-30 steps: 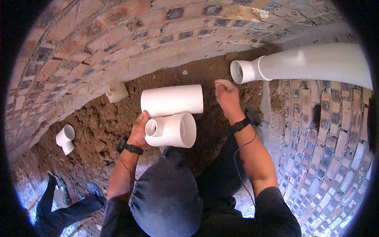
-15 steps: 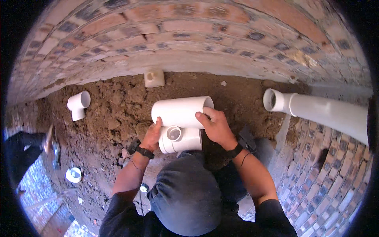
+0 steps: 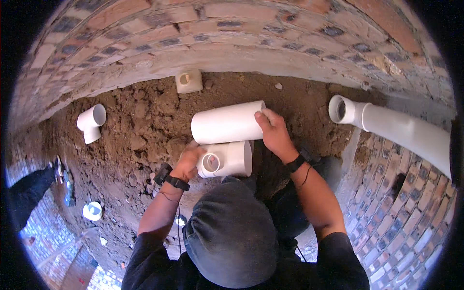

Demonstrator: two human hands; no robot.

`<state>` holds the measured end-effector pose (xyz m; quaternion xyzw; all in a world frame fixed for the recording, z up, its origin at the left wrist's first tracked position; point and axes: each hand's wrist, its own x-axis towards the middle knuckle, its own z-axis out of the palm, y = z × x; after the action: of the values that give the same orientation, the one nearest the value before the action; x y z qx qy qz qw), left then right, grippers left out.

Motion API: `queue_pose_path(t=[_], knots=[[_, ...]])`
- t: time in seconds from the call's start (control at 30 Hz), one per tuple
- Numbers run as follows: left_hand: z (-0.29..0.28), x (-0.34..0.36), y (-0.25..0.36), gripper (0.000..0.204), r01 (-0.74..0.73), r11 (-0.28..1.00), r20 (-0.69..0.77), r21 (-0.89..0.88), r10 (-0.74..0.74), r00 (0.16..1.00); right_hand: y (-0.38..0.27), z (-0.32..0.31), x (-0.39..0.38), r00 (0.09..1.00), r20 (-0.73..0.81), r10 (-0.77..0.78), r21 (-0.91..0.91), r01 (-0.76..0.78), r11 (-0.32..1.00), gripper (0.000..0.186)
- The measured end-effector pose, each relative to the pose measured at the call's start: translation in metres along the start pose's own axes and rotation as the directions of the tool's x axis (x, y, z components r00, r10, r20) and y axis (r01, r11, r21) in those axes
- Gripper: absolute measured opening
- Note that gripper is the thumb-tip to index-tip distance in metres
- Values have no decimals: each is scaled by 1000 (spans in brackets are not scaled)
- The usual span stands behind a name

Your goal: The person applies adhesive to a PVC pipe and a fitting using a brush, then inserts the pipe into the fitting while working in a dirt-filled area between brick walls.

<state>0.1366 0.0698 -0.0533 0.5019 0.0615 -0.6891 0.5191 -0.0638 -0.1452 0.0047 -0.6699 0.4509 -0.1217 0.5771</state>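
Closest to you, your left hand [image 3: 187, 162] is clenched around the white tee fitting [image 3: 227, 159], its fingers [image 3: 193, 151] wrapped over the socket end that faces you. Half a second ago that hand lay lower on the fitting; now it has drawn the piece up against the pipe. Just beyond, at about 12 o'clock from the fitting, your right hand [image 3: 274, 131] is grasping the short white pipe [image 3: 227, 122] at its right end, fingers curled over the rim. A second ago that hand was off to the right, clear of the pipe, so both pieces have only now come under your control. The pipe lies crosswise on the dirt floor [image 3: 145, 125], touching the top of the tee; judging by that, you are lining the two up, and whether they are seated together cannot be told.

Farther out, the long white pipe [image 3: 401, 130] with its socket end sits at 2 o'clock, well apart. A white elbow [image 3: 91, 123] lies at 10 o'clock, and a small cream fitting [image 3: 188, 80] stands at 12 o'clock against the brick wall [image 3: 232, 34].
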Motion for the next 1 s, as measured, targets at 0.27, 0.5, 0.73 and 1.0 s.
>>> queue_pose_path(t=[0.27, 0.5, 0.73, 1.0], knots=[[16, 23, 13, 39, 55, 992, 78, 115, -65, 995, 19, -28, 25, 990, -141, -4, 168, 28, 985, 35], [8, 19, 24, 46, 56, 995, 63, 85, -62, 996, 22, -16, 41, 998, 8, 64, 305, -64, 950, 41], [-38, -38, 25, 53, -91, 996, -229, 25, 95, 969, 11, 19, 90, 847, 519, 120, 162, -235, 958, 34], [-111, -117, -7, 62, -218, 962, -400, -163, 138, 906, -2, 105, 150, 890, 263, -373, -492, 456, 742, 76]])
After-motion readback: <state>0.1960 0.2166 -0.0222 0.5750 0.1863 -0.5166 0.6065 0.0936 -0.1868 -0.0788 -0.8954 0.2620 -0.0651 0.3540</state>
